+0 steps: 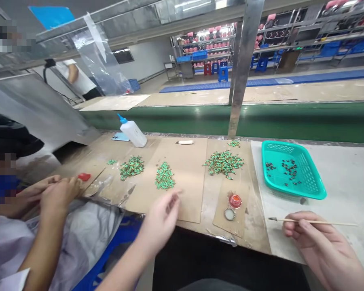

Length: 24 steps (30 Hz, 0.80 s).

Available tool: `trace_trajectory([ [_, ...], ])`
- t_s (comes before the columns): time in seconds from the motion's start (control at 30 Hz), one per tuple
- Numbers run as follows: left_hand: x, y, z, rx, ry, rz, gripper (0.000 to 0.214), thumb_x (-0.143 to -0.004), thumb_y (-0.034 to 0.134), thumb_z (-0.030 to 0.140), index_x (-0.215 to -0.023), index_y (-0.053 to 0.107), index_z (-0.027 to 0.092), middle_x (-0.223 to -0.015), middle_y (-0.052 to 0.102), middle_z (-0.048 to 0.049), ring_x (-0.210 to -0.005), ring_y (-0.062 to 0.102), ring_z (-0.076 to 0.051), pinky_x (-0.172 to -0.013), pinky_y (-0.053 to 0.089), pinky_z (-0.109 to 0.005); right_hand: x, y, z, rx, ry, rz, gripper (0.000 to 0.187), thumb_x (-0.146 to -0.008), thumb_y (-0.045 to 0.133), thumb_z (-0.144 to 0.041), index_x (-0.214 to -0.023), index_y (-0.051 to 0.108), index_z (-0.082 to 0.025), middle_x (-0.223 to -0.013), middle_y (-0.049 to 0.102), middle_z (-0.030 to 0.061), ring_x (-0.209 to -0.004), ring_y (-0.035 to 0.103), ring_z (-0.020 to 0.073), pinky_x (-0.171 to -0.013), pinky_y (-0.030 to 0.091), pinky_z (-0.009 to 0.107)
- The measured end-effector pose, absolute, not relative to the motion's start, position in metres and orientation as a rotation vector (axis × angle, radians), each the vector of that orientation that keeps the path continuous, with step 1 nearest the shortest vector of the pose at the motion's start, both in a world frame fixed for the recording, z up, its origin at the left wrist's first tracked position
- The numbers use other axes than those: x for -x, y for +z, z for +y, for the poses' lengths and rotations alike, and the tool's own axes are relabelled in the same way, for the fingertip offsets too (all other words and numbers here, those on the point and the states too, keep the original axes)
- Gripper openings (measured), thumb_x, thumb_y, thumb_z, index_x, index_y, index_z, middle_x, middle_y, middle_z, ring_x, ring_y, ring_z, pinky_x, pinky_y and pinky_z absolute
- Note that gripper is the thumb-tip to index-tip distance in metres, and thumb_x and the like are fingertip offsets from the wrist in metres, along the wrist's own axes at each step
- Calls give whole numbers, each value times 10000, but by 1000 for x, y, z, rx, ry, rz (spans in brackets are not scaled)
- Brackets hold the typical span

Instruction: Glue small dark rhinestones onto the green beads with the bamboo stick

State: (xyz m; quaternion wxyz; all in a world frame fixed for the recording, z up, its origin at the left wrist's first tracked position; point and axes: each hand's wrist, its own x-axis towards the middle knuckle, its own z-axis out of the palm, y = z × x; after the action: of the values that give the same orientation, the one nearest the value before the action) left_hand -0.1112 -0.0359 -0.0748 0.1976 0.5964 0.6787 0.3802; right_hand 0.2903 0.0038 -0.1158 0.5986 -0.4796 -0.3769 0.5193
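Thus, no lettering can be read on the white squeeze bottle [134,133], which is stood with its blue nozzle tilted up at the far edge of the bench. The right hand [323,242] is shown clenched on a thin wooden stick [315,222], which is pinched between thumb and fingers. The stick is held nearly level, its long axis lying across the view, with its dark tip directed leftward, just below a teal plastic basket [294,169] of dark pieces. The left hand [160,220] is held half open above a cardboard sheet [182,202], its fingers loosely curled and grasping nothing, near a heap of green-and-gold beads [164,176]. A co-worker's hands [59,194] are seen at far left, near a red object [84,176].
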Motion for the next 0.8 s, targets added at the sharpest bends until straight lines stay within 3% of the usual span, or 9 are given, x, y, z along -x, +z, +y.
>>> trace_trajectory([
  [0.03, 129, -72, -26, -1739, 1014, 1956, 249, -1146, 670, 397, -1155, 858, 234, -1036, 862, -77, -885, 791, -266, -860, 663, -424, -294, -118, 4, 1136, 1203, -883, 459, -757, 1132, -663, -866, 959, -252, -833, 831, 102, -710, 824, 247, -644, 759, 293],
  [0.2, 181, -64, 13, -2153, 583, 1998, 193, -1153, 815, 397, -1104, 825, 210, -1152, 850, -63, -1102, 818, -285, -1037, 688, -524, -300, -123, 5, 1208, 1291, -948, 501, -734, 1124, -710, -834, 960, -247, -808, 826, 117, -671, 819, 252, -637, 763, 311],
  [0.37, 189, -55, 35, -2472, 148, 1862, 122, -1155, 831, 331, -1172, 842, 210, -1222, 862, -74, -1131, 829, -282, -1034, 712, -518, -304, -124, 12, 1284, 1350, -974, 568, -696, 1107, -773, -813, 951, -239, -827, 805, 127, -663, 786, 261, -604, 745, 358],
  [0.5, 188, -44, 48, -2614, -107, 1734, 93, -1138, 848, 280, -1086, 832, 205, -1184, 860, -61, -1108, 826, -271, -1012, 716, -497, -306, -127, 16, 1302, 1397, -984, 553, -718, 1086, -777, -828, 939, -255, -831, 797, 129, -684, 755, 282, -595, 720, 407],
  [0.67, 183, -32, 57, -2651, -219, 1601, 93, -1088, 831, 135, -1032, 821, 208, -1142, 833, -47, -1106, 792, -281, -1024, 680, -502, -309, -127, 17, 1290, 1439, -970, 539, -734, 1093, -760, -845, 946, -253, -848, 800, 121, -707, 754, 268, -600, 700, 383],
  [0.8, 183, -29, 65, -2569, -76, 1552, 254, -1007, 703, 49, -933, 828, 258, -1083, 812, -104, -1080, 750, -351, -971, 631, -509, -307, -118, 17, 1227, 1464, -941, 507, -733, 1135, -710, -853, 956, -251, -820, 796, 100, -703, 757, 219, -621, 691, 311],
])
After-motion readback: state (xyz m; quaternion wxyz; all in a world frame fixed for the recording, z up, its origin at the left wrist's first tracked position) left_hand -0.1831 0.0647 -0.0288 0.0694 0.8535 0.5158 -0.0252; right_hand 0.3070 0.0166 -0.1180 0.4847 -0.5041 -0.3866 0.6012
